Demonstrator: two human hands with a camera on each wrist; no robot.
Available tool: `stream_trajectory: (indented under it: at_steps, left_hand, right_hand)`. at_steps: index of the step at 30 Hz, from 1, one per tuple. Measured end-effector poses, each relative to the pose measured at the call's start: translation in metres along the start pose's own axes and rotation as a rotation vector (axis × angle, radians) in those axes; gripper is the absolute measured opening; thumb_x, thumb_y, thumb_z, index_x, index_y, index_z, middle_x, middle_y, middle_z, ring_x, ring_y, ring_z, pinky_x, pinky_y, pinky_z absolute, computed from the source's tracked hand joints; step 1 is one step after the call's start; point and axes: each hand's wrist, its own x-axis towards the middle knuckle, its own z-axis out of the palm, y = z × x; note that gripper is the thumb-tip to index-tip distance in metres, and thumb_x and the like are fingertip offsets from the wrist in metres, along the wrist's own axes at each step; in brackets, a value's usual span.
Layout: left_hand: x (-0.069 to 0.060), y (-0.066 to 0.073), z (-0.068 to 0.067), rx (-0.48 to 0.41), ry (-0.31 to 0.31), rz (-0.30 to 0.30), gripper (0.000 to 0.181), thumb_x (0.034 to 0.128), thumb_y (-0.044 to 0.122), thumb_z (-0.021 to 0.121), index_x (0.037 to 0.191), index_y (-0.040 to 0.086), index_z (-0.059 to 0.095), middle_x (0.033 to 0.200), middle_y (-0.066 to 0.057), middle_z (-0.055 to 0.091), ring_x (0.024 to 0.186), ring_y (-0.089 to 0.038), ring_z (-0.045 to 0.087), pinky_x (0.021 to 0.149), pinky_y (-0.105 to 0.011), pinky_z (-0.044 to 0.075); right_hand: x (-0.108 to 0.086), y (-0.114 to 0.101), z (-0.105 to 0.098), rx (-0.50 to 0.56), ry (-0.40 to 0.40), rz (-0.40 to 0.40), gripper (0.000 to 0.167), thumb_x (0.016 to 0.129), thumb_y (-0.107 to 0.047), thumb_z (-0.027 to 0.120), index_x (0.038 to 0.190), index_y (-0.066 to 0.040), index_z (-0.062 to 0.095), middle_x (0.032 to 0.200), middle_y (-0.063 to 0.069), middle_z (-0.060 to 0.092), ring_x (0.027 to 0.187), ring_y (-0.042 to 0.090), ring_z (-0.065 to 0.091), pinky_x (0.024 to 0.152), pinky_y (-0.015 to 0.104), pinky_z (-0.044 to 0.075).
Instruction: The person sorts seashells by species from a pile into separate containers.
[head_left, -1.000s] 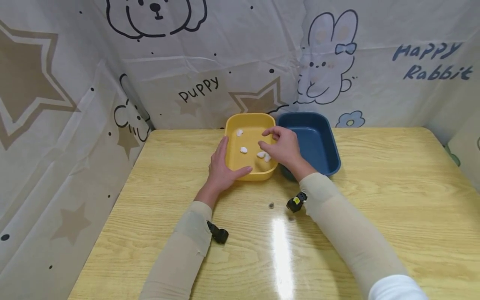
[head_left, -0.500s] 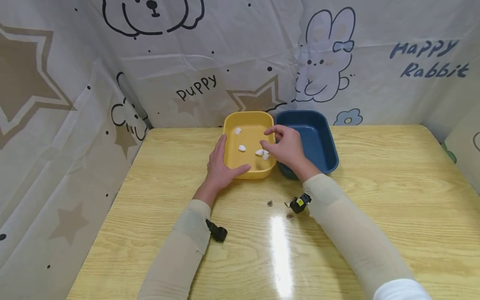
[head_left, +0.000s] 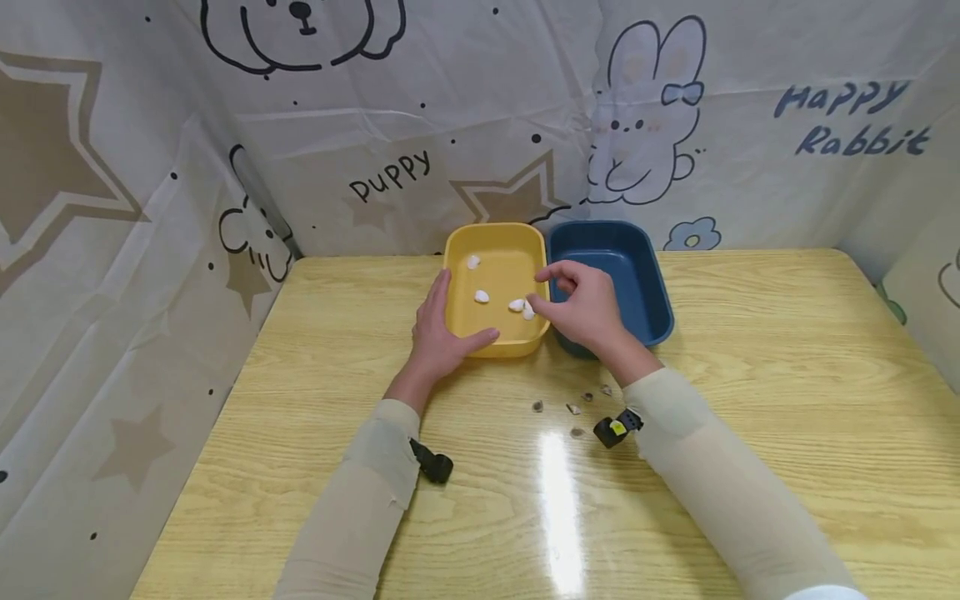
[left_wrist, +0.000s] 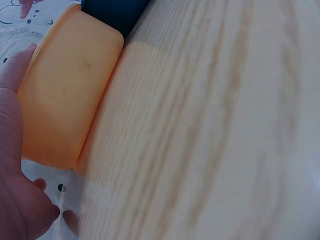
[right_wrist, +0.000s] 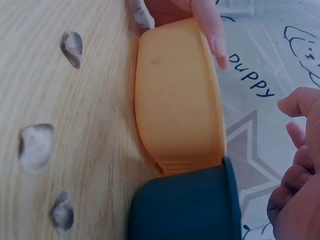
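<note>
4 white shells (head_left: 482, 297) lay in the yellow box (head_left: 501, 349), 2 of them beside the thumb of the right hand (head_left: 583, 307), whose thumb and forefinger were parted, released. The left hand (head_left: 438, 337) grasped this box, fingers along its side, thumb over its rim. Behind the right fingers was the blue box (head_left: 637, 304).

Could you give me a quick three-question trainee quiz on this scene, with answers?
1. Fill in: the dark blue, rounded plastic tub stands to the person's ___ of the yellow, rounded plastic tub.
2. In the head view, where do the small, bright white pieces lie: (A) in the yellow tub, or (B) in the dark blue tub?
3. True or false: the left hand touches the yellow tub.

Key: 1 right; 2 A; 3 true.
</note>
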Motion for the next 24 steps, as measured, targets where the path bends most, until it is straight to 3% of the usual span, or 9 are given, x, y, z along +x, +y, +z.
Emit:
stream_trajectory:
  at_steps: [10, 24]
  left_hand:
    - [-0.001, -0.001, 0.001, 0.002, 0.002, -0.017, 0.118, 0.074, 0.055, 0.084, 0.162, 0.029, 0.008, 0.165, 0.01, 0.01, 0.148, -0.025, 0.012, 0.114, -0.054, 0.013]
    - [0.0, -0.002, 0.0, -0.013, 0.005, -0.011, 0.119, 0.0728, 0.057, 0.083, 0.162, 0.03, 0.009, 0.165, 0.011, 0.01, 0.148, -0.025, 0.012, 0.114, -0.055, 0.013]
  right_hand:
    - [-0.022, -0.003, -0.018, -0.019, 0.014, -0.067, 0.02, 0.083, -0.022, 0.082, 0.097, -0.011, 0.073, 0.062, 0.002, 0.031, 0.059, 0.022, 0.03, 0.056, 0.034, 0.023]
    - [-0.055, 0.006, -0.034, -0.027, 0.02, -0.123, 0.018, 0.081, -0.015, 0.083, 0.096, -0.012, 0.074, 0.059, -0.001, 0.029, 0.054, 0.019, 0.028, 0.055, 0.032, 0.024]
